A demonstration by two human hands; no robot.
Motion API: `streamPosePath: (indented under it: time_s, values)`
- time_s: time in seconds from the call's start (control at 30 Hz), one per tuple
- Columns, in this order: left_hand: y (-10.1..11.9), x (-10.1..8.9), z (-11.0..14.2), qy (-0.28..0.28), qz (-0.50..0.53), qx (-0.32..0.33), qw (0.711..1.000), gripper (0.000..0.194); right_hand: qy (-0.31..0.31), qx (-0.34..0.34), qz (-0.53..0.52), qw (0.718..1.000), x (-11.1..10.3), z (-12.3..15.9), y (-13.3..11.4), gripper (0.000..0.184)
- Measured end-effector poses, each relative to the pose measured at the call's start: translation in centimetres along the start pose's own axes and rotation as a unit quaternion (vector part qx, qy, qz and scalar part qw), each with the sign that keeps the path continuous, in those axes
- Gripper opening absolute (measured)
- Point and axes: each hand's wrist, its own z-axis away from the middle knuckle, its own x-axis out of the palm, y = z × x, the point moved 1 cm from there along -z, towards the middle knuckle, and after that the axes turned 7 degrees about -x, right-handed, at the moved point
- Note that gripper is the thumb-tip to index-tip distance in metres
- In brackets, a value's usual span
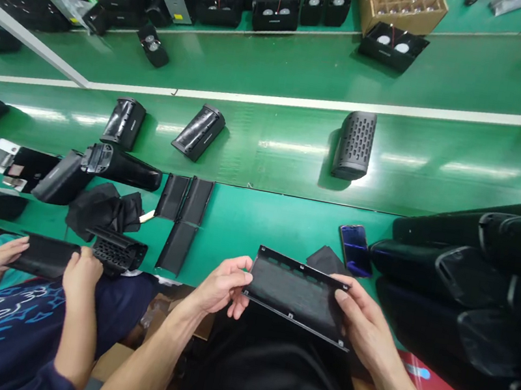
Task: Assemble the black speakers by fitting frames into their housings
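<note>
Between my two hands is a black rectangular speaker panel (297, 293), its hollow inner side facing up, with small screw tabs along both long edges. My left hand (226, 285) pinches its left end between thumb and fingers. At the right end, my right hand (360, 313) grips it, thumb on top and fingers hidden beneath. The panel is tilted, held over my lap at the table's front edge. Just behind it a black cloth (326, 259) lies on the green table, beside a dark phone (355, 249).
Black speaker housings (445, 277) are piled close on my right. Left of me lie several flat black panels (178, 244), and a co-worker's hands (83, 272) hold another panel. A perforated speaker (355, 145) stands on the green belt (277, 151) ahead.
</note>
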Motion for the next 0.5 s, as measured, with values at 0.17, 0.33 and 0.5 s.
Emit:
streamPosePath:
  time_s: [0.17, 0.33, 0.5]
  values:
    - [-0.1, -0.1, 0.0, -0.016, -0.01, 0.013, 1.0, 0.045, 0.003, 0.001, 0.014, 1.0, -0.1, 0.0, 0.0, 0.046]
    - [-0.3, -0.4, 0.0, -0.038, -0.047, 0.036, 0.998, 0.044, 0.006, -0.028, 0.054, 0.998, -0.7, 0.1, -0.2, 0.044]
    - [-0.7, -0.8, -0.2, -0.057, -0.073, 0.063, 0.994, 0.038, 0.008, -0.097, 0.1, 0.99, -1.3, 0.2, -0.2, 0.042]
